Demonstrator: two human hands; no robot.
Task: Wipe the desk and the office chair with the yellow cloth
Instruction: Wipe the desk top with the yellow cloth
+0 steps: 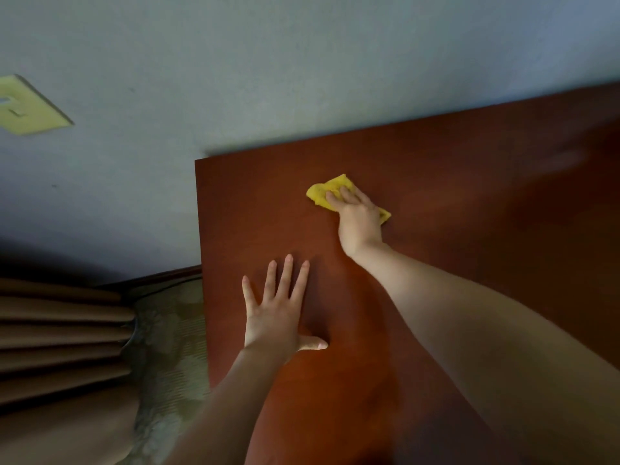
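So the person has the right hand (pixel 359 219) down on the yellow cloth (pixel 322 193), fingers laid over the top and pressing it onto the desk (pixel 469 196), not curled round it as far as the view shows. The cloth is bunched up, with bits sticking out past the fingertips and on the far side of the hand. It sits in the desk's back-left part, near the back edge and a bit in from the left edge.

The left hand (pixel 273 313) is flat on the reddish-brown wood, fingers spread and straight, thumb out to the side, holding nothing. It's near the left edge, closer to the person than the cloth and apart from it.

The back edge of the desk runs along a grey-blue wall (pixel 235 62) with a yellowish wall plate (pixel 30 105) over to the left. Brown pleated curtain (pixel 60 330) hangs beyond the left edge, with pale patterned floor (pixel 167 330) between it and the desk.
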